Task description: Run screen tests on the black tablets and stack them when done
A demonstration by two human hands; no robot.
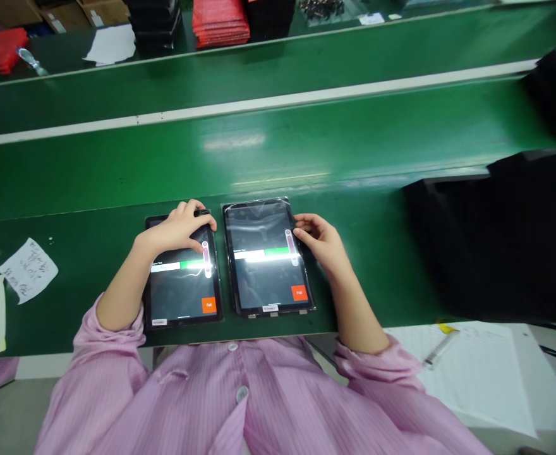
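Two tablets lie side by side on the green bench, both screens lit with a slider near the right edge and an orange "Fail" box. My left hand reaches across the upper part of the left tablet. Its fingers are apart and curved, with the index fingertip by the tablet's right edge and the thumb over the screen near the slider. At the right edge of the right tablet, my right hand has its thumb and fingers closed on the side. Clear film shows around the right tablet.
A handwritten paper slip lies at left. Black trays or boxes stand at right. Below them are white sheets with a pen. Red packs and black stacks sit on the far shelf.
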